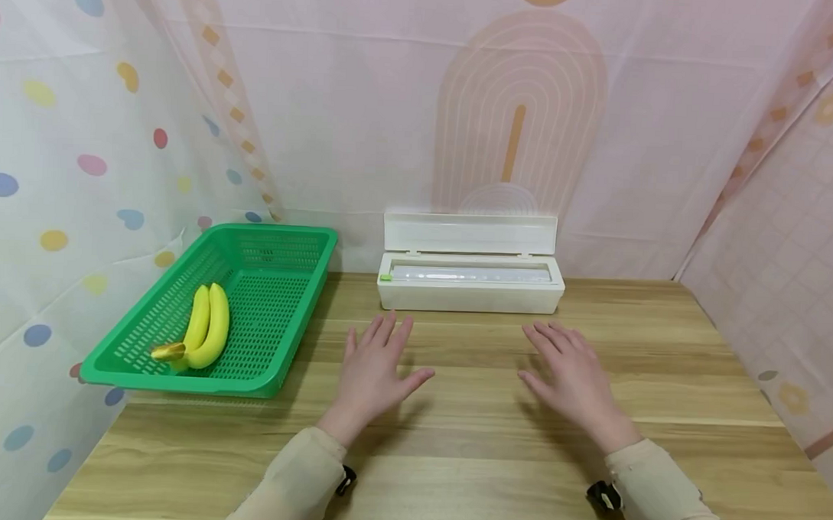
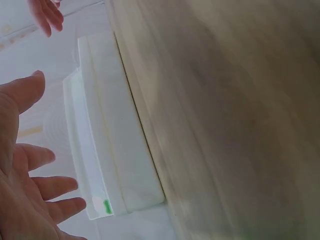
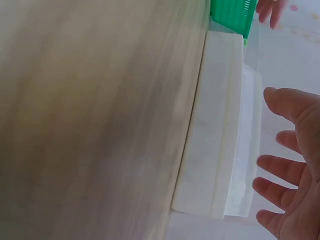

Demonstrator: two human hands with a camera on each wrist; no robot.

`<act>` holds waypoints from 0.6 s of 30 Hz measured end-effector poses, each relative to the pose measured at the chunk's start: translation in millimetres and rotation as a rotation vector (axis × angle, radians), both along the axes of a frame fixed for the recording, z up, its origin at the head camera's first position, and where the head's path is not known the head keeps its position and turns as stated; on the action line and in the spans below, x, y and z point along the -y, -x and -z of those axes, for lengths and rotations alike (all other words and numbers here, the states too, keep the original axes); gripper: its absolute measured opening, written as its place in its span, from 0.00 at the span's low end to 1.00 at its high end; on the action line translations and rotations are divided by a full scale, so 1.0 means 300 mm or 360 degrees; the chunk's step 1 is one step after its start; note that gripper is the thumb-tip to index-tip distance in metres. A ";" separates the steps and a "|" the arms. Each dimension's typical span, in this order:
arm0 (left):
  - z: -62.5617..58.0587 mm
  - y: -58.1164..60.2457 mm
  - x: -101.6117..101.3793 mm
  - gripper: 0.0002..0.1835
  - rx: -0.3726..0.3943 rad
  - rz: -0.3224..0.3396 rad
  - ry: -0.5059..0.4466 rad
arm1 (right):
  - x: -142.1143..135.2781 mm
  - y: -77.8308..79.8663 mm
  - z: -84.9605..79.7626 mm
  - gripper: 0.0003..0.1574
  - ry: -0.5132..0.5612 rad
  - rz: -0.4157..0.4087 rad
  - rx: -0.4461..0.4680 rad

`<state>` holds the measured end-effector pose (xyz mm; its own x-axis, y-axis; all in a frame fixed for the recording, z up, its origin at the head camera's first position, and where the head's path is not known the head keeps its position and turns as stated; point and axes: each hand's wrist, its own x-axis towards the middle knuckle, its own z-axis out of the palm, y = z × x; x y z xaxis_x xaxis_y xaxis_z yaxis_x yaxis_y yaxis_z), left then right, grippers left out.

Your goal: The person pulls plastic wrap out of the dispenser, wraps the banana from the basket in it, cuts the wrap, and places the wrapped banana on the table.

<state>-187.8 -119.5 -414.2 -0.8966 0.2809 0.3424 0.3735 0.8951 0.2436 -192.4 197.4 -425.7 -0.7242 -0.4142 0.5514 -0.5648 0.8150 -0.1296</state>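
My left hand hovers over the table with its fingers spread, holding nothing. On the other side my right hand is held the same way, also with nothing in it. Beyond both hands, at the table's back edge, stands a long white cling film dispenser with its lid raised. A clear roll of film lies inside, and a small green slider sits at the left end. Both wrist views show the dispenser's front, apart from the fingers.
At the left, a green plastic basket holds two yellow bananas joined at the stem. Wood-grain table lies under the hands. Patterned cloth hangs behind and on both sides.
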 end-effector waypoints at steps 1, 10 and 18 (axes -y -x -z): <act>-0.001 0.002 -0.002 0.46 -0.0003 0.0001 0.0004 | -0.001 0.002 -0.003 0.43 0.0005 -0.0001 -0.0007; -0.020 0.034 -0.027 0.44 -0.0059 -0.0005 -0.0030 | -0.004 0.028 -0.038 0.39 0.0052 0.0003 -0.0015; -0.034 0.061 -0.040 0.40 -0.0203 -0.0012 -0.0036 | -0.006 0.057 -0.056 0.36 0.0092 0.0024 -0.0035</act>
<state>-206.0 -107.4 -403.8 -0.8474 0.2655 0.4598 0.3962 0.8927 0.2147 -209.4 199.2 -408.9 -0.7175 -0.3704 0.5899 -0.5557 0.8151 -0.1641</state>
